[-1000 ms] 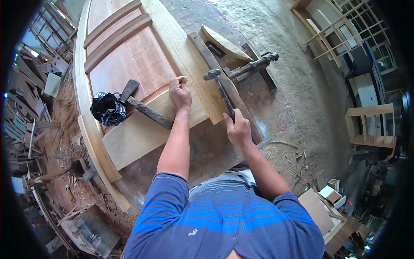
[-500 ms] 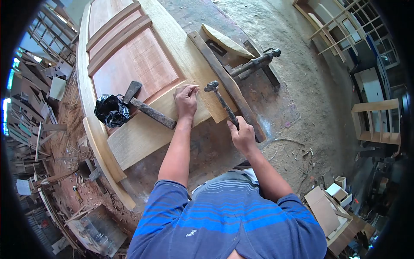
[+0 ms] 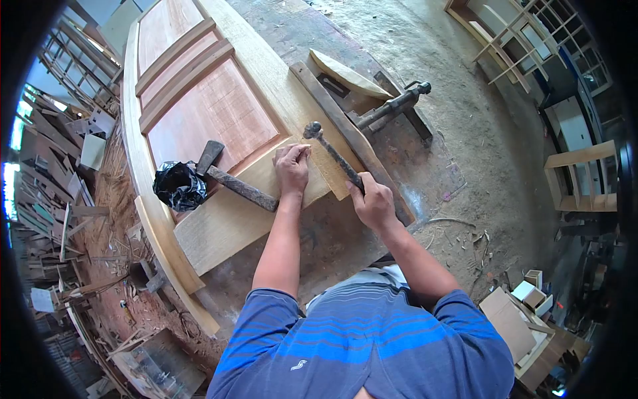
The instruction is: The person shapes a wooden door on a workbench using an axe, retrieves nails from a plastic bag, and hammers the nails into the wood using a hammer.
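My right hand point(image 3: 376, 201) grips a ball-peen hammer point(image 3: 337, 158) by the dark lower handle. Its metal head is raised near the fingertips of my left hand point(image 3: 292, 167). That left hand is pinched closed against the bottom rail of a wooden panel door point(image 3: 219, 113), by the joint with the side stile. Whatever sits between those fingertips is too small to name. A second hammer point(image 3: 242, 188), with a wide flat head and wooden handle, lies across the door left of my left hand. Beside its head rests a crumpled black plastic bag point(image 3: 178, 186).
A metal bar clamp point(image 3: 392, 106) and a long wooden strip point(image 3: 359, 143) lie along the door's right side. A pale curved offcut point(image 3: 349, 73) is near the clamp. Scrap wood crowds the left floor; wooden frames point(image 3: 585, 179) stand at right.
The hammer head in my right hand has shifted slightly left, closer to my left hand. My left hand keeps its pinch. The whole view has moved a little.
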{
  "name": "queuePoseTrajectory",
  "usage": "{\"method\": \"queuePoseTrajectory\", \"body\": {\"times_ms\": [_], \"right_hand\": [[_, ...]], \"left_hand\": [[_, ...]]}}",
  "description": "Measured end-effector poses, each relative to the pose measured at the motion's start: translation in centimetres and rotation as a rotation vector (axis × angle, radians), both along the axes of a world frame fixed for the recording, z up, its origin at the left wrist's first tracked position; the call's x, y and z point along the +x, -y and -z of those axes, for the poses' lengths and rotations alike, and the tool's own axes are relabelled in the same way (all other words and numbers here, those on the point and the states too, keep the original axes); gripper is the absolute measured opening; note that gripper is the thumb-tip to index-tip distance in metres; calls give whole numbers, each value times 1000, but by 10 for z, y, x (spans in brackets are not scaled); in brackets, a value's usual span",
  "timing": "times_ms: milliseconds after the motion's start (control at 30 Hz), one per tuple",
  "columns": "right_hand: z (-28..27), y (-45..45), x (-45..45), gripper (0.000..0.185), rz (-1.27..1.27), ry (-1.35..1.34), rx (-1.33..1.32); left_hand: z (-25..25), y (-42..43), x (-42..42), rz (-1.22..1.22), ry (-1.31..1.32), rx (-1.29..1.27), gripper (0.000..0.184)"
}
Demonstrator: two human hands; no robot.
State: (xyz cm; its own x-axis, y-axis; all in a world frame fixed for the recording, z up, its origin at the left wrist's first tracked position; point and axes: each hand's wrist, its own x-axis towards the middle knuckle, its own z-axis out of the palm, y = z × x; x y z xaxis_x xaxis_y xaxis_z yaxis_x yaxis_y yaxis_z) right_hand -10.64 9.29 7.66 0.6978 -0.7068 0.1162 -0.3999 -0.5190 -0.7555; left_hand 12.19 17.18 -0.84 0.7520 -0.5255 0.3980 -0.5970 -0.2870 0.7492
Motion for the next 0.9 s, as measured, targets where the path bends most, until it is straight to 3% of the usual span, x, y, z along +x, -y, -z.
{"method": "queuePoseTrajectory", "body": {"times_ms": [200,400,500,633,733,833,900], "right_hand": [[2,0,4,23,-52,-197,-162],[-13,-7,3,23,-36,108,-144],[10,2,4,22,-79,-312,-143],[-5,2,4,22,-18,-14,-177],[7,-6,-2,22,-38,5,-116],[14,2,8,22,-41,-314,-132],[-2,6,8,24,-42,-188,-146]], "left_hand": [[4,-1,3,5,11,-20,11],[-3,-1,2,9,1,3,11],[6,-1,5,-14,35,4,12],[1,-2,3,39,7,-12,11],[0,-3,2,37,-8,-6,9],[-4,-3,-1,34,6,10,7],[0,2,5,38,53,-14,8]]}}
